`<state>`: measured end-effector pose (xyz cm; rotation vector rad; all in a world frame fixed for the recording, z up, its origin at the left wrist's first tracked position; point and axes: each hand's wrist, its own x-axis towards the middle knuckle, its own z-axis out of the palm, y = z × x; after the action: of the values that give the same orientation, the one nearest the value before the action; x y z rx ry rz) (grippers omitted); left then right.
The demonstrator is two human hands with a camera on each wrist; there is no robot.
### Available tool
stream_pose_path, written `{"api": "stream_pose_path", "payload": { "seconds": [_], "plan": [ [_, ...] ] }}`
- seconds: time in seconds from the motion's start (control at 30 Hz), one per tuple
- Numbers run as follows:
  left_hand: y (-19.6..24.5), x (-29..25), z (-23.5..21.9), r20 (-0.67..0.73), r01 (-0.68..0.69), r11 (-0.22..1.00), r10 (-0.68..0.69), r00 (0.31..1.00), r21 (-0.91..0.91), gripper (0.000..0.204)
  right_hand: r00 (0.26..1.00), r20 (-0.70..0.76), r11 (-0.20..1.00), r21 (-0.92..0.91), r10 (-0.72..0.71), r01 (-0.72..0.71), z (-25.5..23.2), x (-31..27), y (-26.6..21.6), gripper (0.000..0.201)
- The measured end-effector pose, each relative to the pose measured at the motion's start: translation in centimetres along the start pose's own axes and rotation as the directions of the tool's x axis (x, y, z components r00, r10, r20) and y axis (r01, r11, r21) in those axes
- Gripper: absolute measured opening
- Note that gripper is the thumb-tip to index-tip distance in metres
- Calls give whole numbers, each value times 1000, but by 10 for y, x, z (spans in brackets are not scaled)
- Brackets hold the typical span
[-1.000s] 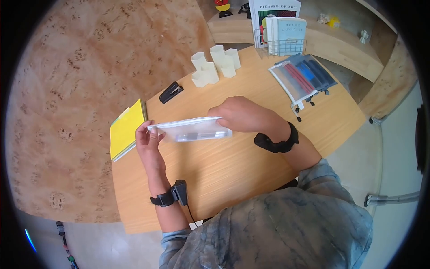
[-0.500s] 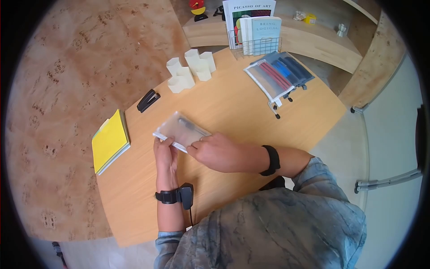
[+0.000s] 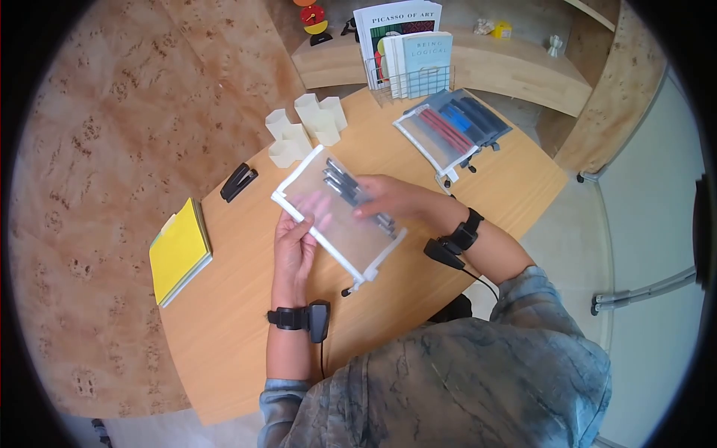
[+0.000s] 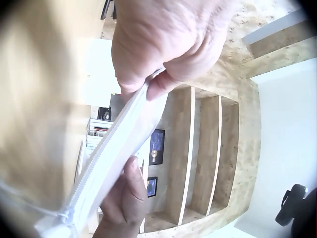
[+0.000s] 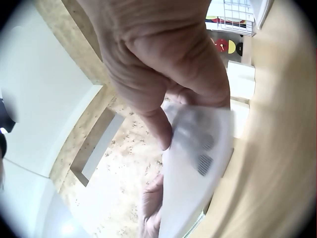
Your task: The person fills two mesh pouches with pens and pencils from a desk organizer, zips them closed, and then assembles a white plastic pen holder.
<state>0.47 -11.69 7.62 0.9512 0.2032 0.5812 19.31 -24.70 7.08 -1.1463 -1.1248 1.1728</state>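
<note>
Both hands hold a see-through zip pouch [image 3: 340, 231] with white edges, tilted above the table. Several dark pens [image 3: 341, 181] lie inside it, toward its far side. My left hand [image 3: 293, 252] pinches the zip edge, thumb in front and fingers showing through the sheet from behind. In the left wrist view its thumb and finger grip the white zip strip [image 4: 111, 144]. At the other side, my right hand [image 3: 399, 197] grips the pouch with its thumb over the front near the pens. The right wrist view shows the pouch [image 5: 190, 186] hanging below that hand.
Two more pouches lie at the right back, one with red pens [image 3: 446, 128] and a dark one [image 3: 489, 123]. Behind stands a wire rack [image 3: 412, 84] with books. White hexagonal holders [image 3: 290, 142], a black stapler [image 3: 239, 183] and a yellow folder [image 3: 179, 250] line the left edge.
Both hands have raised the pouch and turned its broad face up to the head camera, the pens now plainly showing. The right hand has shifted from the zip edge to the pouch's far side.
</note>
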Motion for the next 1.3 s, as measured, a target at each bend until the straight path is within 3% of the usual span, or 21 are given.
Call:
{"api": "stream_pose_path", "payload": {
  "seconds": [0.03,0.07,0.23,0.3,0.37,0.43,0.5,0.6,0.8,0.9,1.13,1.23,1.3],
  "plan": [
    [-6,3,-3,0,2,1000,-2,1000,1,41,998,3,994,88,63,-63,-3,-8,-5,47],
    [-12,6,-12,-35,41,992,-38,999,117,40,995,-75,998,31,60,-58,-10,-12,-5,47],
    [-32,1,-28,-139,175,984,-175,975,-10,31,908,-419,929,-337,-6,-150,-77,-30,-18,48],
    [-39,0,-39,-132,216,976,-214,968,0,28,856,-515,843,-480,-45,-245,-111,-34,-14,48],
    [-45,1,-47,-138,205,979,-206,969,-17,25,798,-563,686,-669,-217,-286,-153,-33,9,50],
    [-47,0,-50,-137,201,979,-202,970,-20,23,750,-606,549,-734,-264,-400,-155,-33,6,51],
    [-48,-1,-52,-127,200,980,-199,972,-10,21,703,-686,447,-697,-189,-560,-154,-36,-5,51],
    [-49,-2,-54,-109,202,979,-199,974,15,20,640,-748,323,-658,-174,-680,-153,-36,-10,49],
    [-52,-3,-54,-90,209,974,-201,975,86,18,579,-735,101,-646,-353,-757,-140,-41,-8,33],
    [-55,-3,-56,-88,209,971,-200,976,112,18,559,-700,222,-691,-445,-688,-159,-59,-4,23],
    [-56,-3,-52,-73,204,963,-194,978,177,17,393,-878,384,-475,-274,-792,-194,-111,-16,9],
    [-58,-3,-54,-57,200,959,-193,980,201,17,523,-846,498,-498,-102,-710,-210,-132,-1,8],
    [-59,-2,-54,-52,199,958,-192,980,208,17,553,-832,614,-457,-40,-644,-216,-137,12,9]
  ]
}}
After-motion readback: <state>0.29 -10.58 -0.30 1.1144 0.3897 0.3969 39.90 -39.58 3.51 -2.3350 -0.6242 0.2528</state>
